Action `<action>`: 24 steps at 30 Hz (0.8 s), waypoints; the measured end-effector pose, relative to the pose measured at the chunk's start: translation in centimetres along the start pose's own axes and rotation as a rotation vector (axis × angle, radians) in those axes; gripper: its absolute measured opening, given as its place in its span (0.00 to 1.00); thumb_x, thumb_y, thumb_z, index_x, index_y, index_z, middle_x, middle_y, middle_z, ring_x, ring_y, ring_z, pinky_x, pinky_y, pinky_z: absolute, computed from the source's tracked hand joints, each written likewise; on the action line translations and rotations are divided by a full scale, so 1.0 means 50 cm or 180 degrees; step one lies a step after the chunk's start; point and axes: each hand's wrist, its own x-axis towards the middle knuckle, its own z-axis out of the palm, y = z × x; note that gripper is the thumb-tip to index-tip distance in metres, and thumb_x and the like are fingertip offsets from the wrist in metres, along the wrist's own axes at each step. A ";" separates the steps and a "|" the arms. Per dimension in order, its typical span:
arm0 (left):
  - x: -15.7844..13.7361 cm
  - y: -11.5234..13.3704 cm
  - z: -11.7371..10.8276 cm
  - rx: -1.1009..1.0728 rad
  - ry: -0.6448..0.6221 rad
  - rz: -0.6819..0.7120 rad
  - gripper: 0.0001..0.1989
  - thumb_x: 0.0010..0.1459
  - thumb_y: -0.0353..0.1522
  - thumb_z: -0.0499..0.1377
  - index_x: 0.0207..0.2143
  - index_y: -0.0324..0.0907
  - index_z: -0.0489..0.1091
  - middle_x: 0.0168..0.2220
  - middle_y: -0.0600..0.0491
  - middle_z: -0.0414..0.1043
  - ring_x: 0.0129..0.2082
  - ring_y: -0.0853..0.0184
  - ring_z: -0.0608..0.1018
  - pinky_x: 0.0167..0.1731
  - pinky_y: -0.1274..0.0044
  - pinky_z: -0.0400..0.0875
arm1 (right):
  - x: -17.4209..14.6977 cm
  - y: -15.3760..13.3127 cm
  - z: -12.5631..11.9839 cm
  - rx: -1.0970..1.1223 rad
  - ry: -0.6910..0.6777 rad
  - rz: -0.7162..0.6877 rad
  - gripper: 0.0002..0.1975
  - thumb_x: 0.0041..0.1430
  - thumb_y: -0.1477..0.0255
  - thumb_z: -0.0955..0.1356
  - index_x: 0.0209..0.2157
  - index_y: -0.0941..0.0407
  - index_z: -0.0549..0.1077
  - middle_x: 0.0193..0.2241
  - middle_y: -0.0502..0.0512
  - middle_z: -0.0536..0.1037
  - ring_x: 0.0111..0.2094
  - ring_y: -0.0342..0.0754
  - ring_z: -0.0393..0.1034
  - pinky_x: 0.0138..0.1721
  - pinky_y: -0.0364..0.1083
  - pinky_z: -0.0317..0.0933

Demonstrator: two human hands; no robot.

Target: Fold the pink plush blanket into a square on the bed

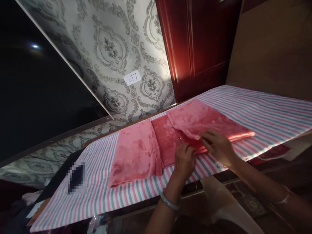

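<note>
A pink plush cloth point(136, 151) lies on a striped sheet, both of its ends folded in toward the middle. Between the two flaps a darker strip of the same cloth shows. My right hand point(219, 148) pinches the inner edge of the right flap and holds it slightly raised. At the cloth's near edge, just left of that, is my left hand point(185, 161), its fingers curled and closed on the cloth; the fingertips are partly hidden. A pale bangle point(169, 202) circles my left wrist.
The striped sheet point(97, 188) covers a long table. Behind it stand a patterned wall with a paper marked 277 point(132, 77), a dark red door point(202, 42) and a large black screen point(44, 84). A pixelated dark object point(76, 178) lies at the left.
</note>
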 end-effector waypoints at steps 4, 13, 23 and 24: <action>-0.010 -0.001 0.004 0.0160 0.0160 0.0421 0.07 0.66 0.28 0.55 0.41 0.39 0.72 0.42 0.46 0.76 0.42 0.61 0.78 0.42 0.69 0.75 | -0.037 0.002 0.016 -0.0252 -0.0471 -0.0345 0.14 0.69 0.69 0.60 0.36 0.55 0.77 0.29 0.54 0.72 0.29 0.45 0.66 0.30 0.44 0.58; -0.006 0.008 -0.004 -0.0341 0.0029 -0.0091 0.10 0.65 0.26 0.52 0.43 0.41 0.72 0.44 0.47 0.75 0.45 0.64 0.77 0.46 0.72 0.75 | -0.041 -0.002 0.009 0.0142 -0.0432 -0.0141 0.13 0.68 0.69 0.61 0.37 0.53 0.78 0.32 0.56 0.76 0.35 0.48 0.70 0.36 0.47 0.65; -0.009 0.001 -0.005 -0.0323 0.0024 -0.0425 0.10 0.66 0.27 0.51 0.38 0.41 0.71 0.39 0.47 0.75 0.40 0.63 0.76 0.41 0.71 0.74 | 0.008 0.013 -0.013 0.0795 0.0292 0.1088 0.14 0.63 0.58 0.66 0.34 0.53 0.79 0.31 0.53 0.81 0.30 0.49 0.75 0.29 0.47 0.67; -0.009 0.001 -0.005 -0.0318 0.0071 -0.0422 0.10 0.66 0.27 0.50 0.38 0.41 0.71 0.41 0.46 0.75 0.42 0.62 0.77 0.43 0.70 0.74 | 0.017 0.012 -0.017 0.0709 0.0383 0.1047 0.14 0.63 0.59 0.66 0.34 0.53 0.78 0.31 0.54 0.81 0.30 0.50 0.75 0.29 0.48 0.67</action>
